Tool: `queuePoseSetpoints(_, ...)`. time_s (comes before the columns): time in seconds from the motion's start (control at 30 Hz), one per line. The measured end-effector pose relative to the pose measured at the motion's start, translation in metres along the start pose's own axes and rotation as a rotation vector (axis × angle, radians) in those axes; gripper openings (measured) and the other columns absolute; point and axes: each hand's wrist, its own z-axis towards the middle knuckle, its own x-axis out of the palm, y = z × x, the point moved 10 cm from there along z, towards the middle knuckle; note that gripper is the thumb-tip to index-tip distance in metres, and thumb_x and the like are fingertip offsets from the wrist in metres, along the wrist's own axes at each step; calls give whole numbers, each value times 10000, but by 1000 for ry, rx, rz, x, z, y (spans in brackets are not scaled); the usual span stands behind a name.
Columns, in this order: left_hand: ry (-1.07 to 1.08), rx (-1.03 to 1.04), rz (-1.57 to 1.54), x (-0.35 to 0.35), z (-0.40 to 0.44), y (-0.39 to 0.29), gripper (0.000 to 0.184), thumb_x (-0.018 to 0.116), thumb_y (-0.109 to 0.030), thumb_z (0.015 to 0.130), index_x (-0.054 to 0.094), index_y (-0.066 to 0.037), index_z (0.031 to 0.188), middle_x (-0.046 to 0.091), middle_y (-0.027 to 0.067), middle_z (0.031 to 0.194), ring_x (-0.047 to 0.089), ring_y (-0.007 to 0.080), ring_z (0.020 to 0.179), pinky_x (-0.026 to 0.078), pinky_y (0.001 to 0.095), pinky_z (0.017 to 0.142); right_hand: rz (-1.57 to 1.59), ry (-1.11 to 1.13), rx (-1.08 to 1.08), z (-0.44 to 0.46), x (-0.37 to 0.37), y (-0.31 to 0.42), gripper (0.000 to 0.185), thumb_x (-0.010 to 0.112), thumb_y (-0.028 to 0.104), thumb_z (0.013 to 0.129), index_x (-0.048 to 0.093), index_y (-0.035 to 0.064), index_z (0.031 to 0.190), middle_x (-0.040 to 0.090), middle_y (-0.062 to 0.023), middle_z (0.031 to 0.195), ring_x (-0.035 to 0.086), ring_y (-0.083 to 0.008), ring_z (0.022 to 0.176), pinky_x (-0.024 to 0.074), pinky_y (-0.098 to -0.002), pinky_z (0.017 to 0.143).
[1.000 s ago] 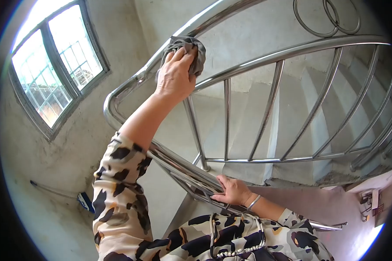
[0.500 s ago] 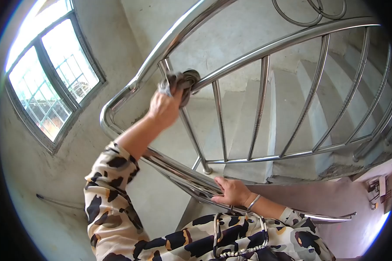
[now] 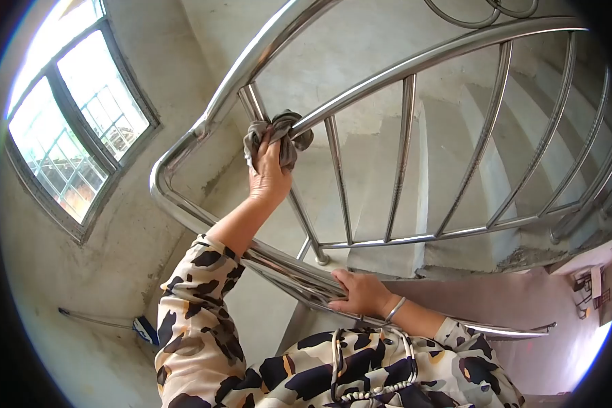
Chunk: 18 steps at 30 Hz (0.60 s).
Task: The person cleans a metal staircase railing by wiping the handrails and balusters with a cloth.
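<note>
A crumpled grey cloth (image 3: 294, 151) is held in my left hand (image 3: 270, 178), its fingers closed on it. The cloth is pressed around the upright post (image 3: 253, 102), where the lower curved rail (image 3: 387, 76) joins it. Above it, the thick shiny handrail (image 3: 234, 80) bends round at the left and runs back down toward me. My right hand (image 3: 366, 294), with a silver bracelet (image 3: 396, 309) at the wrist, is wrapped over the near part of that rail. The fingers under the rail are partly hidden.
Concrete stairs (image 3: 449, 163) curve up behind the metal balusters (image 3: 402, 156). A barred window (image 3: 81, 129) is in the left wall. A long-handled tool with a blue and white head (image 3: 145, 330) leans low at the left. Small racks (image 3: 595, 289) show far below at the right.
My left hand has moved the cloth from the upper handrail down to the post and lower rail joint. My right hand stays on the near rail. The view has shifted slightly.
</note>
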Motion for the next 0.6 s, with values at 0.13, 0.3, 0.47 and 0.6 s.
queuePoseSetpoints(0.13, -20, -532, -761, 32, -3, 20, 557, 460, 79, 649, 493, -20, 1196, 574, 113, 1054, 568, 242, 942, 445, 299, 846, 9, 18, -6, 1, -1, 2, 573, 661, 437, 717, 465, 33, 1074, 613, -141, 841, 613, -320, 776, 486, -400, 647)
queuePoseSetpoints(0.3, 178, -226, -952, -17, 56, -139, 457, 504, 76, 641, 502, 12, 1094, 566, 197, 1020, 570, 347, 875, 467, 386, 779, 2, 95, 35, 3, 5, 2, 584, 676, 411, 714, 457, 28, 1097, 610, -126, 790, 613, -315, 737, 487, -391, 644)
queuePoseSetpoints(0.47, -102, 261, -384, -35, 80, -217, 387, 539, 22, 657, 492, 41, 1041, 460, 255, 1194, 428, 450, 1063, 400, 421, 915, 74, 13, 24, 2, 2, 4, 568, 697, 368, 712, 442, 35, 1095, 596, -114, 751, 601, -313, 699, 481, -389, 630)
queuePoseSetpoints(0.6, -134, 251, -141, -15, 67, -169, 390, 555, -4, 679, 498, 27, 1062, 446, 225, 1216, 420, 436, 1085, 389, 429, 931, 94, -44, 24, -1, 2, 0, 561, 699, 359, 716, 440, 42, 1099, 596, -115, 759, 601, -317, 713, 477, -398, 628)
